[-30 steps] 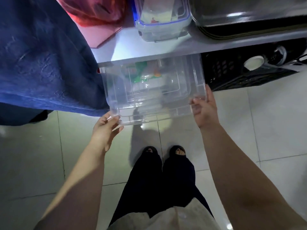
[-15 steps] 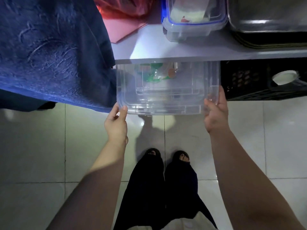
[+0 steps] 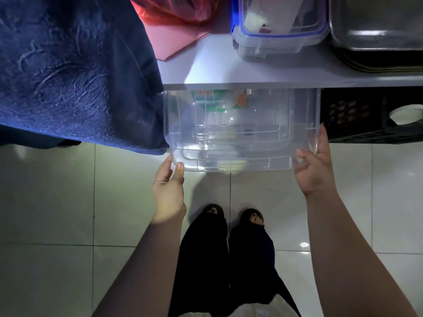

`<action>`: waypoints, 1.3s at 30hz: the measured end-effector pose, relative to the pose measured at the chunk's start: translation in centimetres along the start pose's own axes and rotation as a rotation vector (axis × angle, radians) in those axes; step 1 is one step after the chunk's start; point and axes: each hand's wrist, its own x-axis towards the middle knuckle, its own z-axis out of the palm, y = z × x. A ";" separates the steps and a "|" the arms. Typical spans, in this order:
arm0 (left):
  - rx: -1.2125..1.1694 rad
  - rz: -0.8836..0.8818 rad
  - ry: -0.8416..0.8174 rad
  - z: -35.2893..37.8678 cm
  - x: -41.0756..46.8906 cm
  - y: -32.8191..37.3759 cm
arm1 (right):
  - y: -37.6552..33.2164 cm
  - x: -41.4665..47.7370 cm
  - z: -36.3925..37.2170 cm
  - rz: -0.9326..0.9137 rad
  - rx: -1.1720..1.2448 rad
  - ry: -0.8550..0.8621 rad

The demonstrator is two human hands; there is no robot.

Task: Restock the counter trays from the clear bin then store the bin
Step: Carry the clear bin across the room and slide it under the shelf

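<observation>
From the head view, we see the clear bin (image 3: 240, 131) sitting further under the surface (image 3: 229, 72) than a moment ago; less of it juts out past the white front edge, and both forearms have stretched out after it. Our left hand (image 3: 169, 191) now has its thumb and fingers curled on the bin's near left corner. Our right hand (image 3: 314, 170) rests along the near right corner, palm against the side wall and fingers loosely spread rather than clenched.

On the surface above stand a blue-rimmed lidded container (image 3: 279, 28), a red plastic bag (image 3: 176, 10) and a metal tray (image 3: 377, 26) to the right. A dark blue cloth (image 3: 73, 72) hangs over the left end and touches the bin's left wall. The floor (image 3: 57, 202) is pale glossy tile, and our feet in dark socks stand just behind the bin.

A black crate (image 3: 357, 117) sits just beside the bin's right wall, so the bin fits snugly between cloth and crate. The tiles to the left and right of our legs lie open.
</observation>
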 end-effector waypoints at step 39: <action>0.481 0.373 -0.041 3.3 3.6 0.3 | -0.2 3.4 0.3 -0.442 -0.831 0.352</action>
